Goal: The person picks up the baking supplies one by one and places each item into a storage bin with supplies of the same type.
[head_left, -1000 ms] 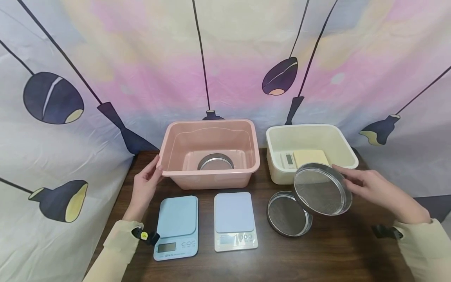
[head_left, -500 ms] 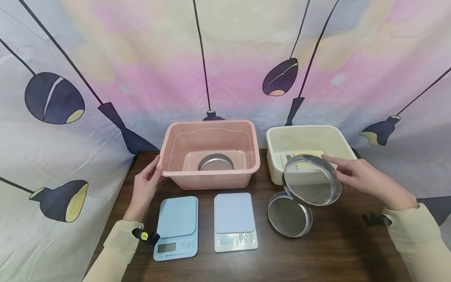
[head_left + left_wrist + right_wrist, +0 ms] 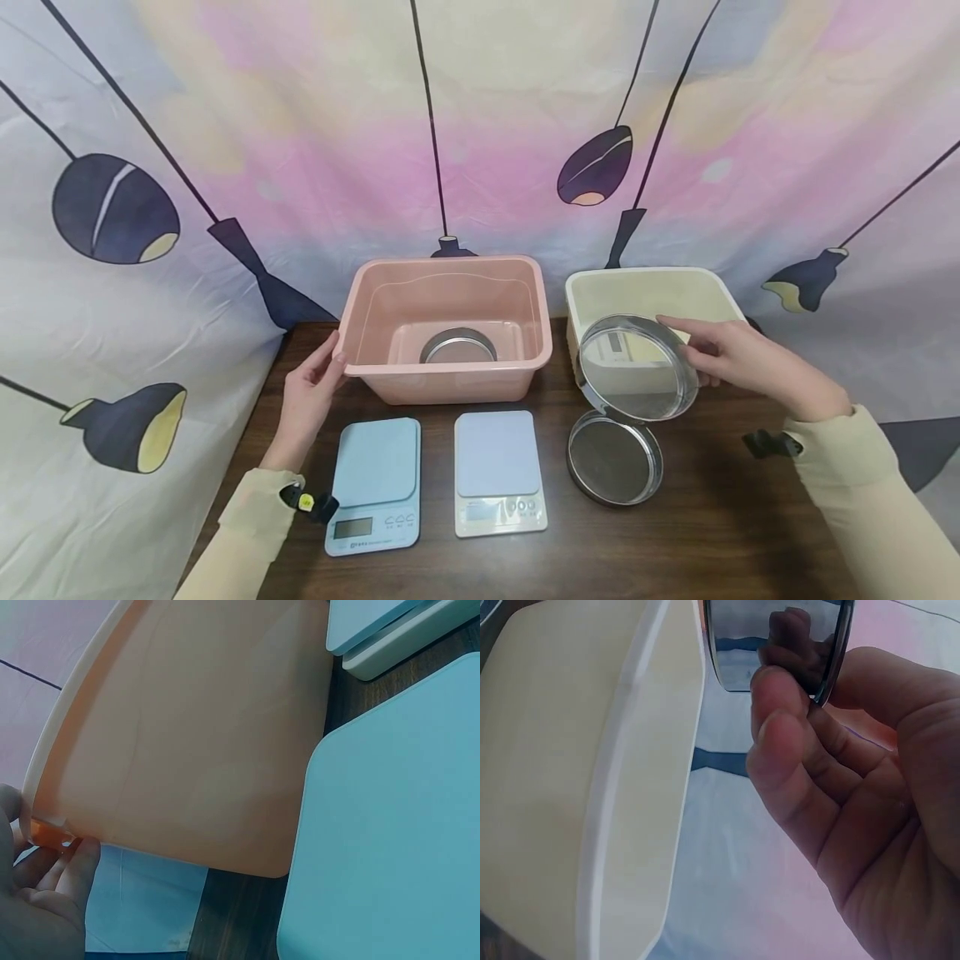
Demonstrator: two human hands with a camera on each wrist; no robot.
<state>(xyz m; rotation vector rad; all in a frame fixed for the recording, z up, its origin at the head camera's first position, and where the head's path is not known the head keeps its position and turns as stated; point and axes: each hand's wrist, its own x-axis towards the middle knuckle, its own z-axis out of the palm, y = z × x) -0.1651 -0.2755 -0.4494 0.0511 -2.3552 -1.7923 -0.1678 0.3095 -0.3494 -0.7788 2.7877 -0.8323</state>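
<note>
My right hand (image 3: 731, 358) pinches the rim of a round metal sieve (image 3: 637, 387), raised and tilted in front of the cream basin (image 3: 648, 287). The right wrist view shows thumb and fingers on the sieve's shiny side wall (image 3: 731, 664). At the left, my left hand (image 3: 309, 396) grips the front left corner of the pink basin (image 3: 450, 383), thumb and fingers at its rim in the left wrist view. A second sieve (image 3: 615, 462) lies on the table below the raised one. Inside the pink basin is another sieve (image 3: 459, 348), partly hidden by the front wall.
A blue kitchen scale (image 3: 377, 458) and a white kitchen scale (image 3: 498, 454) lie side by side before the pink basin on the dark wooden table (image 3: 525, 571). Through the raised mesh, a pale scale and a yellowish block show in the cream basin. A patterned curtain (image 3: 315, 125) hangs behind.
My right hand has carried the sieve left and slightly back, so it now overlaps the cream basin's front. My left hand has stayed at the pink basin's corner.
</note>
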